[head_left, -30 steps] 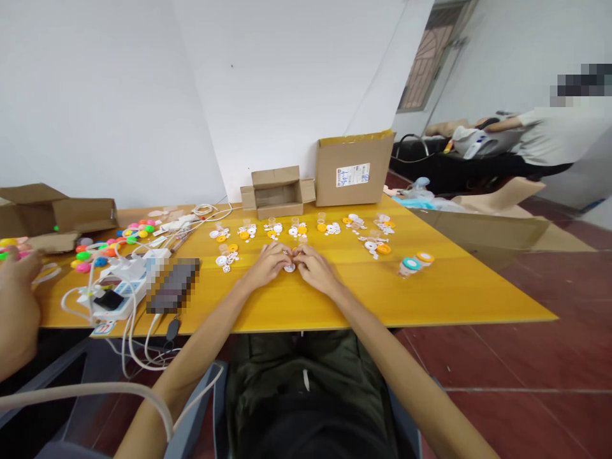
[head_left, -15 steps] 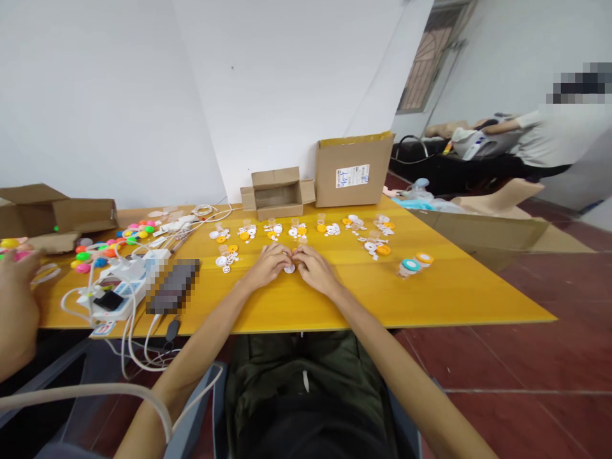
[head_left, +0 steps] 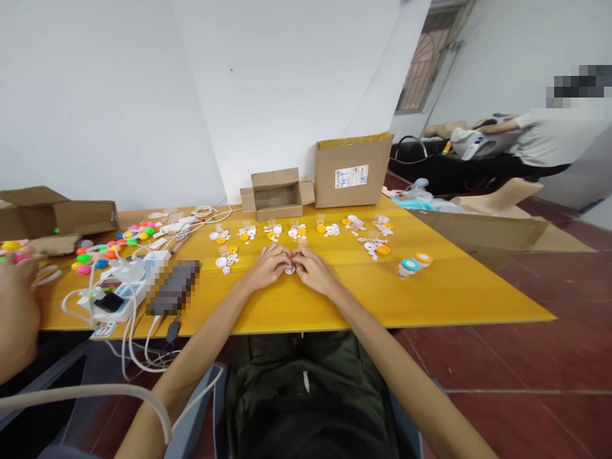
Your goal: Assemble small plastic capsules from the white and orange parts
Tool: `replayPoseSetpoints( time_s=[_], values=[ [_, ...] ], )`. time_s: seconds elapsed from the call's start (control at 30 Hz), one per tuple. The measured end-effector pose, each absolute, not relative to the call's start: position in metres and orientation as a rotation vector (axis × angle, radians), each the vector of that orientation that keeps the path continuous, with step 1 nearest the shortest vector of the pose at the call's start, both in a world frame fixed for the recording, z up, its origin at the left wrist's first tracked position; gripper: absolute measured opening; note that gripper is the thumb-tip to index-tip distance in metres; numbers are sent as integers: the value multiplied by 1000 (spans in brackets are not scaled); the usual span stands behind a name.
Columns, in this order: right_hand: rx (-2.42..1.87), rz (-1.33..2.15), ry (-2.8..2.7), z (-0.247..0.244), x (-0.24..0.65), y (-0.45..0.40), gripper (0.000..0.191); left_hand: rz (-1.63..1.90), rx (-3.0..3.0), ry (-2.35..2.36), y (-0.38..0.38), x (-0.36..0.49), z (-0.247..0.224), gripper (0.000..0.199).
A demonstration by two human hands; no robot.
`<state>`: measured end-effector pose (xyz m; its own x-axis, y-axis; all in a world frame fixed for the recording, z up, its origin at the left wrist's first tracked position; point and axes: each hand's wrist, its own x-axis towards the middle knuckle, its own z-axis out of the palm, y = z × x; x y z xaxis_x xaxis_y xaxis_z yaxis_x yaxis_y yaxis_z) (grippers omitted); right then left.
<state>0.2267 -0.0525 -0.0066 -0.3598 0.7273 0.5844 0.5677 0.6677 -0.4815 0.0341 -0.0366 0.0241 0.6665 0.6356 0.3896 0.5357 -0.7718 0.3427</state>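
My left hand [head_left: 271, 266] and my right hand [head_left: 310, 268] meet at the middle of the yellow table [head_left: 335, 306], fingertips together. Between them shows a small white part [head_left: 289, 270]; my fingers are bent around it and hide most of it. Just beyond them stands a clear cup [head_left: 301, 241]. Small groups of clear cups, white discs and orange rings lie in a row behind, such as an orange ring [head_left: 322, 228] and a white dish [head_left: 220, 262]. Two capped clear jars, one with a teal lid [head_left: 410, 264] and one with an orange lid [head_left: 423, 257], stand to the right.
Cardboard boxes [head_left: 354, 172] stand at the back. A power strip [head_left: 129, 287] with cables and a dark blurred device [head_left: 173, 287] lie left, near colourful balls [head_left: 83, 258]. Another person's hand [head_left: 16, 312] is at far left; a person [head_left: 549, 140] sits at far right.
My hands stay in the same place, with the fingertips slightly shifted around the white part. The other things look unmoved.
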Motion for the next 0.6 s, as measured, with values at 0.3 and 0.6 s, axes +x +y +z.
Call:
replayPoseSetpoints(
  time_s=[0.3,0.6],
  values=[
    [-983,239,-2063,-8,227,-52,29,744,2633,957,-38,34,26,19],
    [-970,229,-2071,-9,226,-52,30,744,2633,955,-34,33,22,25]
  ],
)
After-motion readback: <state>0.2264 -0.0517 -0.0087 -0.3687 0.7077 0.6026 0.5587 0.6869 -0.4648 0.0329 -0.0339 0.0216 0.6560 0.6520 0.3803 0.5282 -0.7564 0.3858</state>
